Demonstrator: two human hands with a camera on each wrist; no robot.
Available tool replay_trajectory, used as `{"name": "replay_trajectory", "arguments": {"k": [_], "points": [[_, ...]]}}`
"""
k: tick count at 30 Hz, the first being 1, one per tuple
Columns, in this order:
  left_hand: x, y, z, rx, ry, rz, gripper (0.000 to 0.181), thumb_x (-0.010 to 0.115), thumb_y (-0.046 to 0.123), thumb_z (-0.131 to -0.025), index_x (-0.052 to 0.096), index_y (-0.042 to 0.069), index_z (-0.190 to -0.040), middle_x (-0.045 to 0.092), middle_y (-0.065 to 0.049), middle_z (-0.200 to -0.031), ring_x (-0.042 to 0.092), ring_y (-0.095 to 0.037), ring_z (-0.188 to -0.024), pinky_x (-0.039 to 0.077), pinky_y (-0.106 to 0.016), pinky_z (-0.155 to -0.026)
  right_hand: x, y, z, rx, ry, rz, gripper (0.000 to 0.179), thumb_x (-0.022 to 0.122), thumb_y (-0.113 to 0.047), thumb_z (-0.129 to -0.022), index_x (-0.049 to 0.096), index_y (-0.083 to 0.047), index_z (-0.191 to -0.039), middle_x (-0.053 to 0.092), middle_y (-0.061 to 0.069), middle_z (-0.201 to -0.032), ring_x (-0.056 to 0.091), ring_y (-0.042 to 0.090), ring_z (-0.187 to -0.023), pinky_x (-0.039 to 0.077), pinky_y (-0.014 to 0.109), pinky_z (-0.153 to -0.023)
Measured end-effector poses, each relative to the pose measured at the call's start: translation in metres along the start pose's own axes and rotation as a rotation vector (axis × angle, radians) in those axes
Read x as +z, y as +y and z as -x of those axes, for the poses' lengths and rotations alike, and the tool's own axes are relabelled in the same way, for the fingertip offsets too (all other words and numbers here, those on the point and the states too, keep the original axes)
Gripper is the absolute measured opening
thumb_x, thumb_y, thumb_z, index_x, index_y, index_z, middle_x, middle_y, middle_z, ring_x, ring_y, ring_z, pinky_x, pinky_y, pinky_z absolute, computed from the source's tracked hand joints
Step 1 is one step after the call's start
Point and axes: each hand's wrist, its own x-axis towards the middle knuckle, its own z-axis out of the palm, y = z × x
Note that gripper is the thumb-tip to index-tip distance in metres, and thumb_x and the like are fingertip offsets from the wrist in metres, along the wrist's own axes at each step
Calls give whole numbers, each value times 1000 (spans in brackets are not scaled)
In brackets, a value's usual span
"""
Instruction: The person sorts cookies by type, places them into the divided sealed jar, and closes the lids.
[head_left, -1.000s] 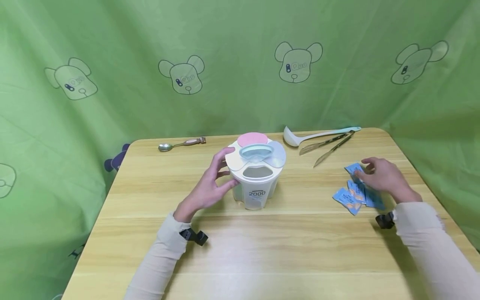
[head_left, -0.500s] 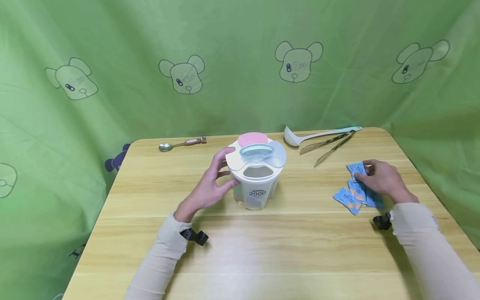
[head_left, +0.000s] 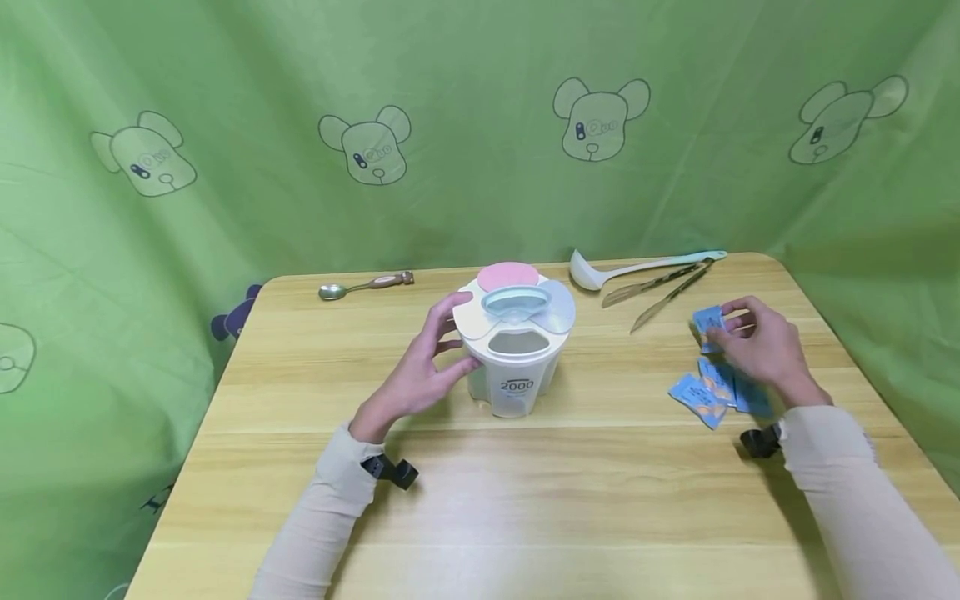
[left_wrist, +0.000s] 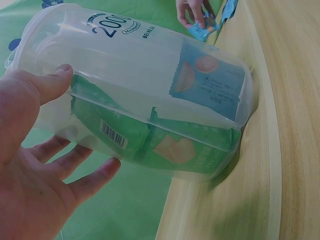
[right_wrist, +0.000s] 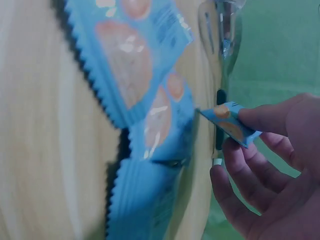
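My left hand (head_left: 423, 371) holds the near-left side of a clear plastic storage canister (head_left: 516, 392) marked 2000, thumb in front and fingers behind. Its lid has pink, blue and white flaps; the teal flap (head_left: 516, 302) is raised above an opening at the front. Through the wall, the left wrist view shows green snack packets (left_wrist: 185, 147) and a blue snack packet (left_wrist: 207, 80) inside. On the right, my right hand (head_left: 768, 346) pinches a blue snack packet (right_wrist: 230, 122) between thumb and fingers, just above the table. Several more blue packets (head_left: 697, 400) lie below that hand, partly overlapping.
A spoon (head_left: 367, 285) lies at the table's back left. Behind the canister to the right are a ladle (head_left: 588, 275) and metal tongs (head_left: 660, 300). A green curtain (head_left: 480, 183) hangs along the back and sides of the wooden table (head_left: 480, 500).
My right hand has lifted the pinched blue packet slightly off the others, a little away from me. My left hand stays on the canister, which has not moved.
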Motion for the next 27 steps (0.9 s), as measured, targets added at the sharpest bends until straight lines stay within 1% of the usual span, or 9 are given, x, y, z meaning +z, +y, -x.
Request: {"name": "replay_trajectory", "arguments": {"k": [4,5,7,10,13,16,18,20,27], "points": [[0,1,0,4,1,3,92,78,-2,-95,27,18,-168,31,-13,-178,54,-42,-149,55,-51,-121,-4,-9,2,-5,-1,-47,54,70,-39,-106,56,0,-139,69,26,-124,58,-5,-87,52,14,-65],[0,1,0,4,1,3,92,78,-2,-95,27,17,-168,31,-13,-178,54,-43,-149,55,-51,-121,-5,-13,3,-10,2,-57,54,71,-39,-106,56,0,-139,69,25,-123,56,-9,-84,52,13,-65],[0,0,0,7,0,3,92,78,-2,-95,27,17,-168,31,-14,-178,54,-44,-149,55,-51,-121,-7,-22,5,-22,9,-83,56,72,-41,-105,55,0,-138,70,19,-120,54,-14,-82,53,12,-66],[0,-1,-1,13,2,4,93,78,-3,-95,27,17,-169,31,-13,-178,54,-45,-148,55,-52,-120,-10,-42,9,-42,23,-122,57,74,-41,-104,55,-1,-139,70,1,-112,55,-14,-84,52,9,-69],[0,-2,0,17,2,3,93,78,-3,-95,26,18,-169,31,-13,-178,54,-45,-148,55,-52,-121,-13,-61,13,-79,48,-158,53,77,-34,-102,56,0,-137,66,-18,-102,58,-13,-85,52,6,-72],[-1,-1,-1,15,0,2,93,78,-3,-95,27,19,-169,31,-12,-178,55,-43,-148,55,-51,-121,-14,-80,19,-119,72,-207,47,80,-23,-101,57,0,-134,63,-29,-95,61,-12,-85,53,4,-73],[0,-1,-1,13,-2,1,93,78,-2,-95,27,19,-169,32,-12,-178,55,-42,-148,55,-50,-121,-14,-92,24,-136,86,-233,44,82,-19,-99,58,-1,-131,63,-32,-92,62,-11,-85,55,4,-73],[0,-1,-1,12,-3,0,93,78,-3,-95,27,18,-169,32,-12,-178,55,-42,-148,55,-50,-121,-14,-103,28,-154,95,-252,41,82,-17,-98,59,-2,-129,63,-33,-91,63,-10,-84,56,5,-73],[-1,0,-1,4,0,-3,92,78,-4,-95,27,18,-169,33,-13,-177,55,-41,-148,55,-50,-121,-15,-139,42,-253,122,-282,33,85,-12,-95,64,-5,-119,68,-29,-88,66,-6,-81,55,7,-70]]}}
